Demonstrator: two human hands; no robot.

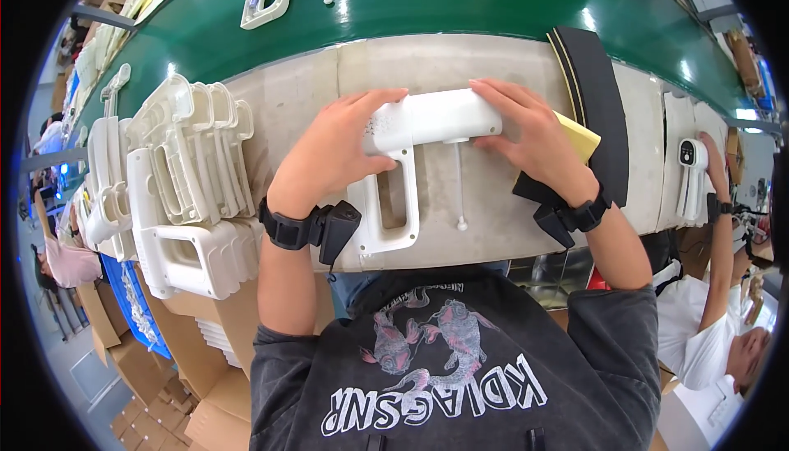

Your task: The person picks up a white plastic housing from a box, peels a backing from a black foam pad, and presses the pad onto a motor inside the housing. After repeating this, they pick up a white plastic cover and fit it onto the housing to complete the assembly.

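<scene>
Tabletop [493,225]: casing [444,116] crosswise, handle [366,214] nearward

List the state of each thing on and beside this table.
White housing: held, handle toward the person
Left hand: gripping its left end
Right hand: gripping its right end
White cord: extended straight
White shells: stacked
Yellow pad: partly hidden
Cardboard box: open

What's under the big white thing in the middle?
Under the white thing, the grey table shows through its handle loop, and a thin white cord pokes out. The spot right beneath its body is covered, so I can't tell what's there.
</scene>
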